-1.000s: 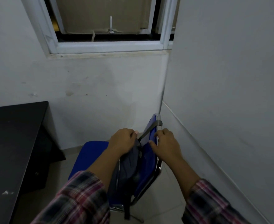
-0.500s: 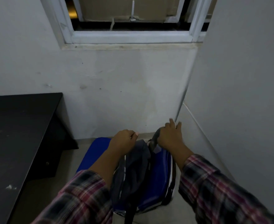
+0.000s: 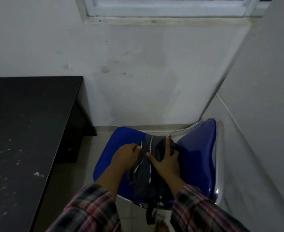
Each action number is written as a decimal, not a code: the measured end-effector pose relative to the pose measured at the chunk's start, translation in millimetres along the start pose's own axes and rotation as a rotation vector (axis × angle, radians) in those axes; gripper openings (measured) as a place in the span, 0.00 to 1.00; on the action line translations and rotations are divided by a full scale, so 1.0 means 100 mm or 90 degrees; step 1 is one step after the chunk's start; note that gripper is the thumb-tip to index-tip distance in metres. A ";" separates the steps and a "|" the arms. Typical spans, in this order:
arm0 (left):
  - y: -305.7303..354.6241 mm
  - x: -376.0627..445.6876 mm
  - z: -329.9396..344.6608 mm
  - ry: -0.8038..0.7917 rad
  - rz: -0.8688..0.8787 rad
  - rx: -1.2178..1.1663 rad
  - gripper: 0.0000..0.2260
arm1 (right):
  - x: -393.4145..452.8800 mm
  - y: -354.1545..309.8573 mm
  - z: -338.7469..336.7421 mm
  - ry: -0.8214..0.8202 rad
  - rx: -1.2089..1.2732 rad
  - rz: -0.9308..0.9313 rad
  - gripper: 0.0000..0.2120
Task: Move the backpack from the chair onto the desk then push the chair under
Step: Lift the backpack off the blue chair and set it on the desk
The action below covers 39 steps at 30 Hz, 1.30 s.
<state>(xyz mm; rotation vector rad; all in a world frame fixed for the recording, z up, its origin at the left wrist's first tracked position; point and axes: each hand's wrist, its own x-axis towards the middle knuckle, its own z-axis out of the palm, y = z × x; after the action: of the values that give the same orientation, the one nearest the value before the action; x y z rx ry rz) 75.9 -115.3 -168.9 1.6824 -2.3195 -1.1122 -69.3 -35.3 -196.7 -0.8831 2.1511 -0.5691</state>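
A dark grey backpack point(image 3: 146, 174) with silver zippers lies on the seat of a blue plastic chair point(image 3: 121, 138), leaning toward the chair's backrest on the right. My left hand point(image 3: 127, 156) grips the backpack's left side near a zipper. On its top right, my right hand point(image 3: 166, 162) presses down with the fingers spread over the fabric. A strap hangs off the seat's front edge. The black desk point(image 3: 24, 131) stands to the left of the chair.
The chair sits in a room corner, its backrest point(image 3: 199, 156) close to the right wall. A white-framed window point(image 3: 168, 10) is above on the far wall. Small white specks lie on the desk. A bare foot point(image 3: 161, 226) shows on the tiled floor.
The view tilted down and closer. My right hand moved from the chair backrest onto the top of the backpack. My left hand stayed on the backpack's left side.
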 end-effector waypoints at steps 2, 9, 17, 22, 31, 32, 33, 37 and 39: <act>-0.19 -0.02 -0.03 -0.030 -0.018 -0.019 0.17 | -0.02 0.00 0.11 0.008 -0.067 -0.012 0.47; -0.68 -0.07 -0.25 -0.084 -0.070 -0.022 0.26 | 0.10 -0.47 0.35 0.059 -0.023 -0.082 0.29; -0.92 -0.20 -0.64 -0.090 -0.197 -0.201 0.37 | -0.07 -1.20 0.33 0.186 0.109 -0.119 0.17; -0.86 -0.43 -0.95 -0.130 -0.390 -0.601 0.38 | -0.26 -1.96 0.24 0.216 0.137 -0.255 0.15; -0.87 -0.71 -1.51 -0.099 -0.385 -1.255 0.55 | -0.86 -3.45 0.18 0.177 0.270 -0.496 0.16; -0.86 -0.68 -1.58 -0.067 -0.363 -1.330 0.54 | -0.92 -3.59 0.18 0.173 0.281 -0.517 0.16; -0.85 -0.65 -1.66 -0.026 -0.336 -1.385 0.55 | -0.97 -3.73 0.18 0.169 0.293 -0.535 0.16; -0.84 -0.52 -2.05 0.114 -0.217 -1.502 0.52 | -1.10 -4.18 0.23 0.133 0.313 -0.608 0.16; -0.88 -0.43 -2.23 0.177 -0.146 -1.530 0.50 | -1.11 -4.37 0.27 0.116 0.329 -0.638 0.15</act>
<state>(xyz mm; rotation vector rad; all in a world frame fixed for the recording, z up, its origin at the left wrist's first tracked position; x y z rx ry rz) 262.9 -204.0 -41.0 0.6213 0.2933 -1.8078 187.1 -248.2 108.2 -1.6026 1.4370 -1.6463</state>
